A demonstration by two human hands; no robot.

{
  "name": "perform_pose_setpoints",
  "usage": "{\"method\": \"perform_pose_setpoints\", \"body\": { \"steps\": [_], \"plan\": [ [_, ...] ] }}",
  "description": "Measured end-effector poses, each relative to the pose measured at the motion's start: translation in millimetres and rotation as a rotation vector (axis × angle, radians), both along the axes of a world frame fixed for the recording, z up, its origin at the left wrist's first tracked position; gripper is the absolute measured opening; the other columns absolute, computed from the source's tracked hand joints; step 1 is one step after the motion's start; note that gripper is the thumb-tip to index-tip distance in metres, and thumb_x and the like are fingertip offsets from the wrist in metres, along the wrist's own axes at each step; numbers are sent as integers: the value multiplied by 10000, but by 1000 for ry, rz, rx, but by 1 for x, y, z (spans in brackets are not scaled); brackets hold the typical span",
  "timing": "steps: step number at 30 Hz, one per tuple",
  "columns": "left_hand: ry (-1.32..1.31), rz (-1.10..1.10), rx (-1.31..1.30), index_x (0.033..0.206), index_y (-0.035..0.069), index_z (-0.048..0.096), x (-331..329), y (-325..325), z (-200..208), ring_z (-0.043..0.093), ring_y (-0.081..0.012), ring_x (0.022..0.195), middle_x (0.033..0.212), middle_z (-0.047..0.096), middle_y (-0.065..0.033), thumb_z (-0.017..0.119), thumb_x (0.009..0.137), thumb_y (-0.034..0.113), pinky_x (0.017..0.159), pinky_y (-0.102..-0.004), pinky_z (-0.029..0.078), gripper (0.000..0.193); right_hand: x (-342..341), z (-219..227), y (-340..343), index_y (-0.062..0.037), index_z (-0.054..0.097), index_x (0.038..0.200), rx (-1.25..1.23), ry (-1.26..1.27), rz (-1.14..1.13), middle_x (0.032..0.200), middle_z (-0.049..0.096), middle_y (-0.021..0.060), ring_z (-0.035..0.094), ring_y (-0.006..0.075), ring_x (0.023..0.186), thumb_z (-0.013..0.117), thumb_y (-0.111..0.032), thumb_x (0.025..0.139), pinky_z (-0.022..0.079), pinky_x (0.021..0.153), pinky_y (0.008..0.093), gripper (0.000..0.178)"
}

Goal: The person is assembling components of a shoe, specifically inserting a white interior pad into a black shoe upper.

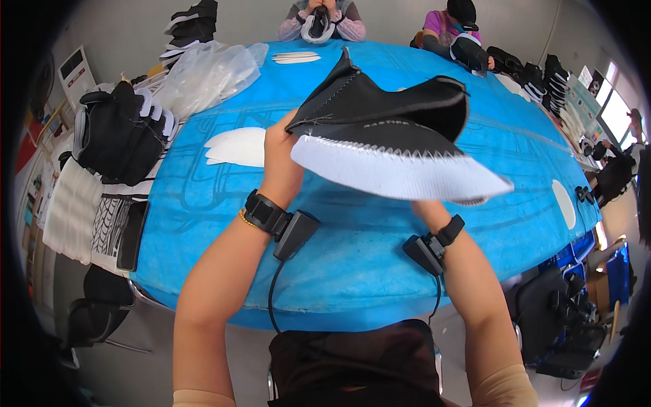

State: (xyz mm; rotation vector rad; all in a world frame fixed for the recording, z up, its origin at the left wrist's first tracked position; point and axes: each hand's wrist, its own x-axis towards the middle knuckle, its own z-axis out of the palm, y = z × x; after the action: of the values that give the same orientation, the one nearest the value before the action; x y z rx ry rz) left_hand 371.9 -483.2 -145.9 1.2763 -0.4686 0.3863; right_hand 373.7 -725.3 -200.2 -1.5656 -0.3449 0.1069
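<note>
Black-and-white shoe upper (pixel 400 166) aloft over the blue table (pixel 359 271), and my left hand (pixel 281 152) is gripping its left end! My right hand (pixel 427 210) is mostly hidden behind the white edge; I can't tell those fingers' hold.

The scene is seen in a single head view, taken through the left of two wide fisheye cameras worn side by side on the person's head. The camera is aimed forward and down across a tabletop covered in blue sheeting (pixel 359 271), whose edges are bent into curves. The left hand (pixel 279 152), the right hand (pixel 427 211) and a black-and-white fabric shoe piece (pixel 400 166) are caught close, near the centre. Dark cloth on the wearer's body (pixel 352 359) is looked down upon at the lower edge. Far off, a person in pale pink sleeves (pixel 289 28) and a person in a purple top (pixel 433 23) are cut by the upper edge.
</note>
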Motion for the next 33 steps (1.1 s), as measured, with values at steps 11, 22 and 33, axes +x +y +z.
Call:
{"method": "perform_pose_setpoints", "body": {
  "steps": [11,22,33],
  "plan": [
    [380,-207,-308,1060,-66,588,1,-18,-18,633,-173,587,879,669,-142,432,954,156,585,-301,566,292,-10,0,14,91,487,1187,146,-13,38,1029,623,203,682,283,827,474,-405,974,563,752,326,540],
    [337,46,157,1065,-44,555,-7,-19,-7,634,-218,492,807,655,-143,622,895,279,412,-256,474,370,-16,19,22,98,458,1156,269,51,-137,952,620,212,686,305,678,545,-335,939,568,569,311,492],
    [431,-206,-64,1098,-4,533,7,-12,-22,649,-239,581,869,654,-136,620,889,193,506,-283,514,299,-8,11,10,58,554,1037,119,-64,-80,802,634,163,663,232,628,486,-382,972,531,562,290,450]
  ]
}}
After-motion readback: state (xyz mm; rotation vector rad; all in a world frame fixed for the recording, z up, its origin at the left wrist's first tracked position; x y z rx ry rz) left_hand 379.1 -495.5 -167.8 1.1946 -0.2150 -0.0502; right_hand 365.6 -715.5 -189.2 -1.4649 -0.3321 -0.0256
